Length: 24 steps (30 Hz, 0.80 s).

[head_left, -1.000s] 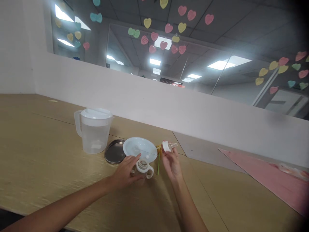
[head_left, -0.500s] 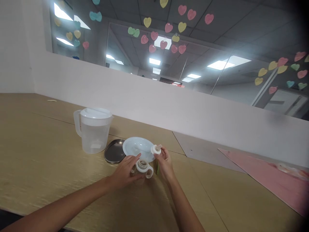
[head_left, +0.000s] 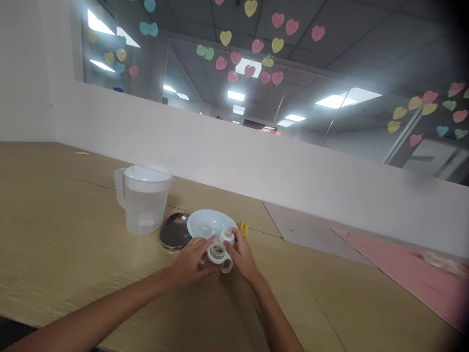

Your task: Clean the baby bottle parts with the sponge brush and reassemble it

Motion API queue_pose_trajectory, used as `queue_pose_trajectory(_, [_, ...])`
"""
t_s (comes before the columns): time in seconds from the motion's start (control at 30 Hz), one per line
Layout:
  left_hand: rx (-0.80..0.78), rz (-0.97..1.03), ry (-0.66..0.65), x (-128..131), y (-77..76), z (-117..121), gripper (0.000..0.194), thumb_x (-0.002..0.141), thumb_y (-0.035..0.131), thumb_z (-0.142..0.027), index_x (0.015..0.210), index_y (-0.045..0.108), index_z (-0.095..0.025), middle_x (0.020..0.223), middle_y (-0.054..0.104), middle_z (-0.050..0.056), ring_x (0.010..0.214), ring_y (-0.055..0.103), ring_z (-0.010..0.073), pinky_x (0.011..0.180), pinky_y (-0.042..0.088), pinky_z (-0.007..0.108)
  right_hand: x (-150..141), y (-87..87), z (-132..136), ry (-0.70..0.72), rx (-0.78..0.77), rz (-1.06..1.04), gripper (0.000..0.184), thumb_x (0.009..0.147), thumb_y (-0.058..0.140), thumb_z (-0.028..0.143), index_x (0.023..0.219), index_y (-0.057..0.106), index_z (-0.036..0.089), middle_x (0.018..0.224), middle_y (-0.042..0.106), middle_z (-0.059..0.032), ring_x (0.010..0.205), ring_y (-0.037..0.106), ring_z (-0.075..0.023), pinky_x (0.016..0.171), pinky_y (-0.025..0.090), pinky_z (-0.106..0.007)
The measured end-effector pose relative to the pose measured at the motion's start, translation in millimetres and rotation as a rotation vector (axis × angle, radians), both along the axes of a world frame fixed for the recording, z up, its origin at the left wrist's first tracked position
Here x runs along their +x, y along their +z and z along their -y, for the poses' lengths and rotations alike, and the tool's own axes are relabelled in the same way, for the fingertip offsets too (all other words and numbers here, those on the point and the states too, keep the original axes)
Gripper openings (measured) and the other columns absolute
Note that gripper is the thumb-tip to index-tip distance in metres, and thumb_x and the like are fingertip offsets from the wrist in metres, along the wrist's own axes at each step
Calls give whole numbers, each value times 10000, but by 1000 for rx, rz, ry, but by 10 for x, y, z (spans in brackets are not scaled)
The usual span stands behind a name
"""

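Observation:
My left hand (head_left: 189, 261) grips a clear baby bottle (head_left: 219, 255) with white side handles, and its open threaded neck faces up. My right hand (head_left: 241, 256) pinches a white collar with a teat (head_left: 227, 237) just above and beside the bottle's mouth, not seated on it. Behind the hands lies a shallow white plastic dish (head_left: 205, 220). A yellow-bristled brush head (head_left: 243, 229) sticks out past my right hand, and its green stem is hidden.
A clear plastic pitcher (head_left: 143, 206) with a white lid stands left of the dish, next to an oval steel tray (head_left: 175, 231). A pink board (head_left: 399, 276) lies on the right of the wooden table (head_left: 220, 210). A white wall runs along the table's back edge.
My right hand has moved left and down, bringing the teat from beside the dish to the bottle's mouth. It now covers the brush's green stem. My left hand stays on the bottle.

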<state>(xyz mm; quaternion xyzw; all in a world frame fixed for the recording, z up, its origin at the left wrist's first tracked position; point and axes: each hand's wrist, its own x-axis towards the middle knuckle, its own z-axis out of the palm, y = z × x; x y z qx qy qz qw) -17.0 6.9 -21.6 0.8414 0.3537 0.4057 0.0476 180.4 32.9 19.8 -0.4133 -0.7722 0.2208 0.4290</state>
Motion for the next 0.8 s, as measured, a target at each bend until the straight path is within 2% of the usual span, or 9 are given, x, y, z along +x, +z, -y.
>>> queue_pose_trajectory(0.1, [2, 4, -10, -1, 13, 4, 748, 820, 524, -560, 1417, 251, -202, 1211, 566, 115, 1085, 520, 253, 954, 388, 415, 1, -14, -26, -42, 20, -41, 391, 816, 523, 431, 1113, 484, 179, 1085, 590, -73, 992, 554, -225, 904, 419, -373])
queue_pose_trajectory(0.2, [-1, 9, -5, -1, 21, 10, 750, 817, 525, -564, 1419, 257, -204, 1209, 566, 117, 1086, 521, 254, 955, 392, 411, -12, -26, -49, -61, 9, -173, 407, 797, 553, 439, 1111, 482, 192, 1099, 591, -74, 999, 563, -221, 906, 431, -372])
queue_pose_trajectory(0.37, [2, 14, -3, 4, 20, 12, 746, 817, 526, -562, 1415, 264, -201, 1207, 567, 116, 1086, 523, 252, 949, 400, 408, -42, -29, -68, -4, -95, -416, 414, 815, 535, 465, 1130, 437, 215, 1034, 605, -52, 811, 630, -173, 799, 487, -331])
queue_pose_trajectory(0.5, [6, 14, -3, 6, 11, 4, 737, 814, 527, -564, 1410, 281, -205, 1202, 568, 118, 1084, 521, 255, 950, 399, 412, -51, -36, -69, 11, -120, -453, 405, 815, 527, 483, 1112, 443, 222, 1019, 605, -36, 684, 646, -148, 761, 501, -328])
queue_pose_trajectory(0.63, [2, 12, 4, 5, 10, 6, 736, 809, 534, -565, 1404, 291, -207, 1190, 574, 109, 1070, 525, 248, 948, 401, 407, -59, -60, -77, 30, -102, -410, 355, 787, 575, 451, 1043, 501, 215, 1012, 623, -45, 826, 635, -172, 788, 499, -322])
queue_pose_trajectory(0.7, [8, 13, 9, 6, 12, 9, 734, 807, 536, -565, 1402, 298, -206, 1193, 572, 109, 1068, 526, 248, 946, 402, 404, -59, -70, -92, -13, -46, -415, 350, 742, 635, 413, 1003, 516, 215, 1008, 624, -49, 904, 613, -182, 817, 493, -327])
queue_pose_trajectory(0.8, [13, 16, 12, 8, 13, 10, 737, 807, 537, -565, 1405, 297, -208, 1197, 570, 112, 1069, 525, 248, 943, 403, 401, -48, -67, -120, -87, 22, -431, 375, 676, 697, 362, 965, 511, 214, 975, 630, -42, 904, 608, -180, 822, 494, -333])
